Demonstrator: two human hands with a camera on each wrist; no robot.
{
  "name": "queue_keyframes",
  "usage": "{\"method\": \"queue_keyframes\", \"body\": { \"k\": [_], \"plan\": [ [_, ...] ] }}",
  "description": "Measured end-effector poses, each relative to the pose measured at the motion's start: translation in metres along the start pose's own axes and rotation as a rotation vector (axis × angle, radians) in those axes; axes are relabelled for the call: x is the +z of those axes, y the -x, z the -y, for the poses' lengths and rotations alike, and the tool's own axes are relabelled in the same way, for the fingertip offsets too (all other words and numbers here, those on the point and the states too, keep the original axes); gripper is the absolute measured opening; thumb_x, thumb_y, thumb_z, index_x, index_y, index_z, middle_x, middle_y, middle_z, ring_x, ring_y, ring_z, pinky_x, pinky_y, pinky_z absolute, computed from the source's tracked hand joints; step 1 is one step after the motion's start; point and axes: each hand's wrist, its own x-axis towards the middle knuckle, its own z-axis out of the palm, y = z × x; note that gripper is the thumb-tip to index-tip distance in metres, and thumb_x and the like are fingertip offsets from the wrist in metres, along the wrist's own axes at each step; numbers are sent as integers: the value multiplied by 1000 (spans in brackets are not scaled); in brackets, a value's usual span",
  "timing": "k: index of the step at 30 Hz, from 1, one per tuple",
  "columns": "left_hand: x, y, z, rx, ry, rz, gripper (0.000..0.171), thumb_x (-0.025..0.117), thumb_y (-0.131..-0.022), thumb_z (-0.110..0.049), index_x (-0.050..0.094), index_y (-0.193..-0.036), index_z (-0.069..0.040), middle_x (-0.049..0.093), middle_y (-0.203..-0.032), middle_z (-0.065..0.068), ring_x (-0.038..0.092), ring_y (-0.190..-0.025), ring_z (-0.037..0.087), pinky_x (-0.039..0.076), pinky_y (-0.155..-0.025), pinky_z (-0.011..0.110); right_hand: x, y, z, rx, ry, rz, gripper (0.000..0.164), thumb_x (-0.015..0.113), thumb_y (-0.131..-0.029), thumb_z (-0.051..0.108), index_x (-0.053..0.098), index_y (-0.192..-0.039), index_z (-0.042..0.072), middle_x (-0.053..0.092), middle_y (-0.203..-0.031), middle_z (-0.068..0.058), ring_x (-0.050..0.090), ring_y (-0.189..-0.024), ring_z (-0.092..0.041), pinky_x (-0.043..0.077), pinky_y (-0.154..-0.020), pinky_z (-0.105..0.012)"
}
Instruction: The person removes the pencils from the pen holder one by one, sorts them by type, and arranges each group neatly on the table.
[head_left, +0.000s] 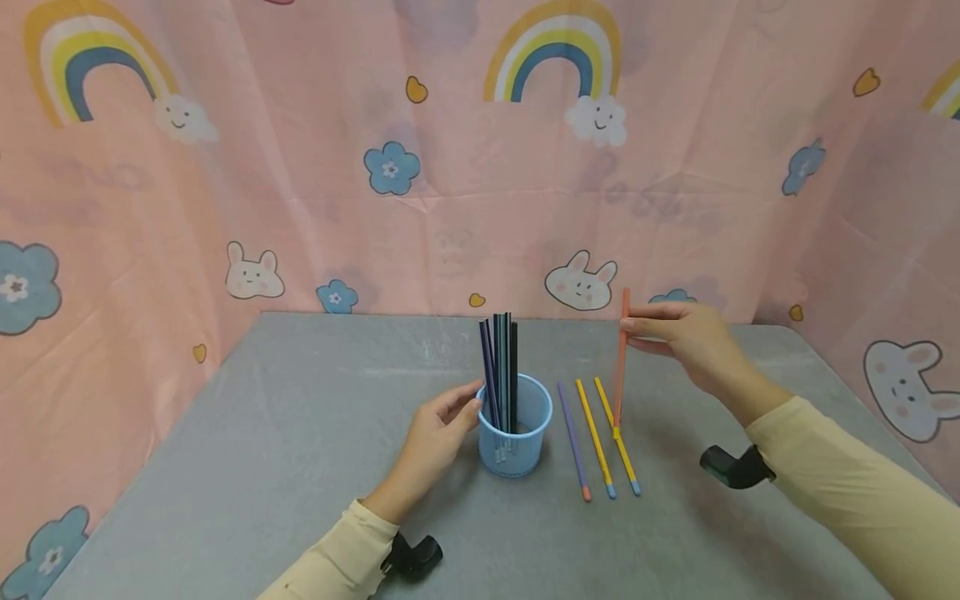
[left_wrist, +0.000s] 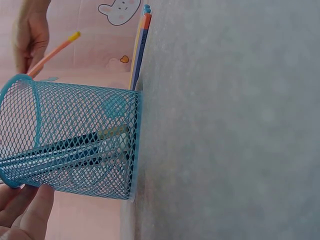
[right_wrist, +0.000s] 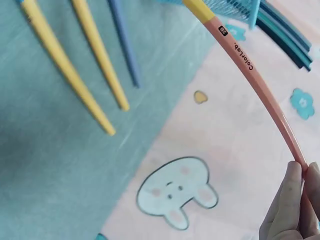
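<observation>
A blue mesh pen cup (head_left: 514,437) (left_wrist: 75,140) stands on the grey table (head_left: 285,433) with several dark pencils (head_left: 500,367) upright in it. My left hand (head_left: 438,433) touches the cup's left side, fingers (left_wrist: 22,210) lying along the rim. My right hand (head_left: 678,333) pinches the upper end of an orange pencil (head_left: 620,358) (right_wrist: 255,75), held nearly upright with its yellow tip down, above the table right of the cup. Three pencils lie flat below it: a purple one (head_left: 572,442) and two yellow ones (head_left: 596,440) (right_wrist: 60,70).
A pink cloth (head_left: 450,167) printed with rainbows, rabbits and flowers hangs behind and beside the table. Black wrist mounts (head_left: 731,468) show on both cream sleeves. The table's left half and front are bare grey surface.
</observation>
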Motion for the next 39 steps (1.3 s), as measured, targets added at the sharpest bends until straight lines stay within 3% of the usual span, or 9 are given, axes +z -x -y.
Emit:
{"method": "queue_keyframes", "body": {
  "k": [4, 7, 17, 30, 39],
  "plan": [
    [-1, 0, 0, -11, -6, -6, 40, 57, -102, -17, 56, -137, 0, 58, -142, 17, 59, -128, 31, 55, -98, 27, -8, -5, -9, 43, 27, 3, 55, 71, -94, 23, 54, -136, -7, 69, -94, 20, 70, -88, 4, 61, -85, -21],
    [-1, 0, 0, -16, -10, -1, 40, 57, -102, -19, 56, -138, -1, 58, -142, 16, 59, -128, 30, 55, -99, 28, -12, -7, -16, 86, 50, 15, 62, 71, -93, 24, 48, -140, -10, 68, -91, 21, 70, -86, 5, 61, -84, -21],
    [0, 0, 0, -18, -14, 6, 40, 57, -102, -18, 56, -138, 0, 57, -142, 17, 59, -129, 31, 55, -100, 28, -23, -14, -36, 174, 87, 83, 58, 70, -94, 20, 49, -137, -13, 74, -89, 14, 71, -85, 1, 61, -83, -22],
    [0, 0, -1, -5, 4, 3, 40, 57, -102, -16, 56, -137, 2, 57, -142, 18, 58, -129, 32, 55, -99, 27, -21, -18, -60, 245, 138, 128, 57, 69, -94, 19, 50, -136, -14, 76, -97, 3, 72, -83, -2, 61, -88, -31],
    [0, -1, 0, -1, 14, -2, 39, 58, -101, -14, 56, -136, 4, 58, -141, 20, 59, -127, 33, 55, -99, 28, -14, -27, -72, 314, 153, 108, 53, 69, -94, 17, 53, -134, -13, 76, -93, 1, 72, -79, -5, 62, -84, -32]
  ]
}}
